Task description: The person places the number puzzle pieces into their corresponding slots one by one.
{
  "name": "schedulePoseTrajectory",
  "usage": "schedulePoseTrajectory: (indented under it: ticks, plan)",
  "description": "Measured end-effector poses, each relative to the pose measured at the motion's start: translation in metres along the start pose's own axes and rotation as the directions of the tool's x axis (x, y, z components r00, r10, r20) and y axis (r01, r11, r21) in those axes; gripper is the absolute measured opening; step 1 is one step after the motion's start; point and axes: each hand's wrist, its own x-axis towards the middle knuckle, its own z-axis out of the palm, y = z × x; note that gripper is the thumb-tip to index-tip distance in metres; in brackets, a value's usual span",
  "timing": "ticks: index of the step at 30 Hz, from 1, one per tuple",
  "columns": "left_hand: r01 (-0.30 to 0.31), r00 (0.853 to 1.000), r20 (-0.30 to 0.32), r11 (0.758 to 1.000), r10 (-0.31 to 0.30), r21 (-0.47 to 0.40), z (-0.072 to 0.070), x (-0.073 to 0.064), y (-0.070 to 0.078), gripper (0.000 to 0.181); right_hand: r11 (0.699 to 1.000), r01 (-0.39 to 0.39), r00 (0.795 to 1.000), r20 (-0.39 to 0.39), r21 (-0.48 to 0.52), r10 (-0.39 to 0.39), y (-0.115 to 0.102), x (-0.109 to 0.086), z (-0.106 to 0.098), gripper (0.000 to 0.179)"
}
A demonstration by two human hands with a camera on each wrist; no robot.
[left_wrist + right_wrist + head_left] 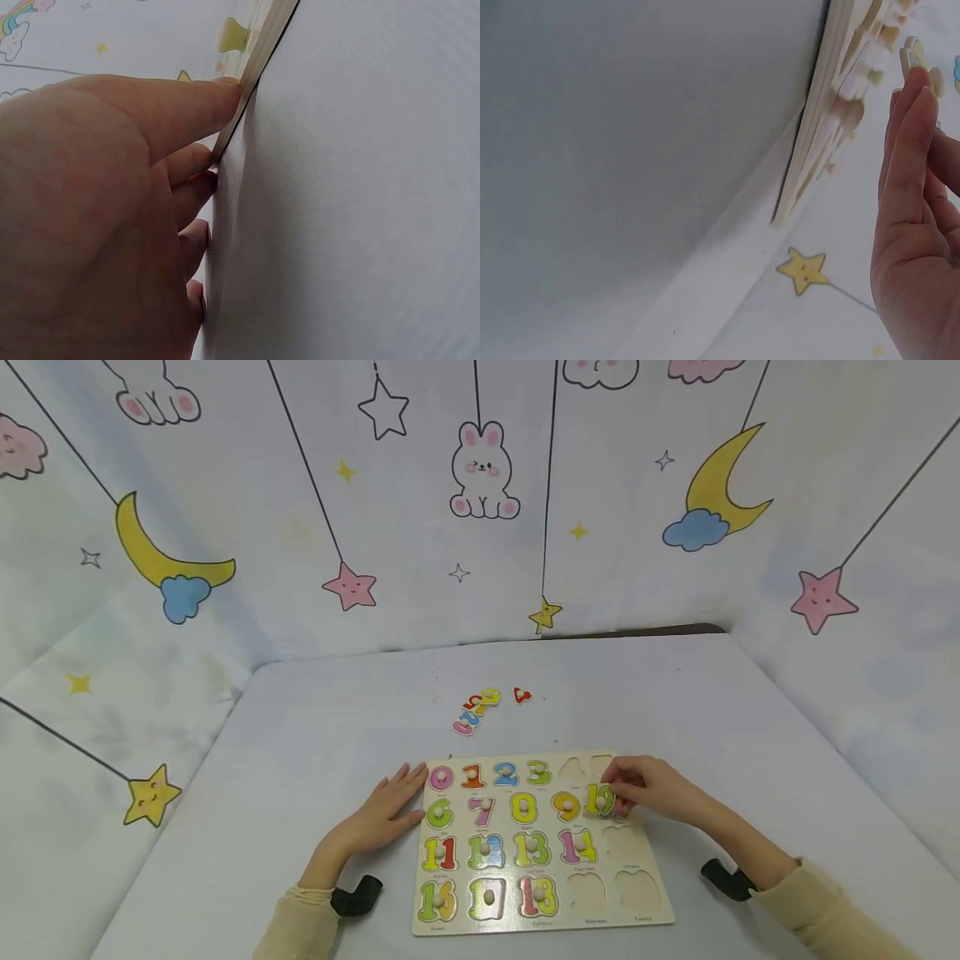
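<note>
A wooden number puzzle board (611, 893) lies on the table with many knobbed number pieces in its recesses. My right hand (660, 789) pinches the green-and-yellow number 10 piece (596, 799) over the board's right side, beside the yellow 9 (566, 807). In the right wrist view, that piece (909, 52) sits at the fingertips, apart from the board face. My left hand (375, 817) lies flat at the board's left edge, fingers extended. The left wrist view shows the left thumb (202, 105) touching the board's side (259, 67).
Beyond the board, a small cluster of loose number pieces (470, 717) overlaps on the white table (337, 718). A red 4 piece (522, 695) lies just right of them. Bare recesses (637, 893) show at the board's right. A patterned cloth backdrop (420, 543) hangs behind.
</note>
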Motion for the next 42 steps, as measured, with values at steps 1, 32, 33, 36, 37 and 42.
schedulePoseTrajectory:
  ticks: [1,32,33,36,37,42]
  plan:
    - [0.002,1.0,0.0,1.0,-0.002,-0.002,0.0,0.0,0.0,0.062,1.0,0.007,1.0,0.023,0.016,-0.007,-0.002,-0.001,0.004,0.004]
    - [0.009,1.0,0.005,1.0,-0.009,0.001,-0.001,0.001,0.003,0.062,0.987,0.09,0.934,0.355,-0.136,-0.036,-0.025,-0.014,0.047,0.017]
    - [0.009,1.0,0.005,1.0,-0.009,0.001,-0.001,0.001,0.003,0.062,0.981,0.103,0.935,0.351,-0.162,-0.041,-0.026,-0.013,0.048,0.018]
    - [0.01,1.0,0.008,1.0,-0.01,0.004,-0.001,0.001,0.004,0.063,0.966,0.131,0.938,0.343,-0.225,-0.047,-0.029,-0.013,0.05,0.02]
    - [0.01,1.0,0.008,1.0,-0.01,0.003,-0.001,0.001,0.004,0.063,0.96,0.139,0.939,0.34,-0.244,-0.049,-0.03,-0.013,0.051,0.021]
    - [0.012,1.0,0.009,1.0,-0.012,0.012,-0.001,0.001,0.003,0.063,0.943,0.14,0.945,0.324,-0.301,-0.036,-0.033,-0.013,0.054,0.024]
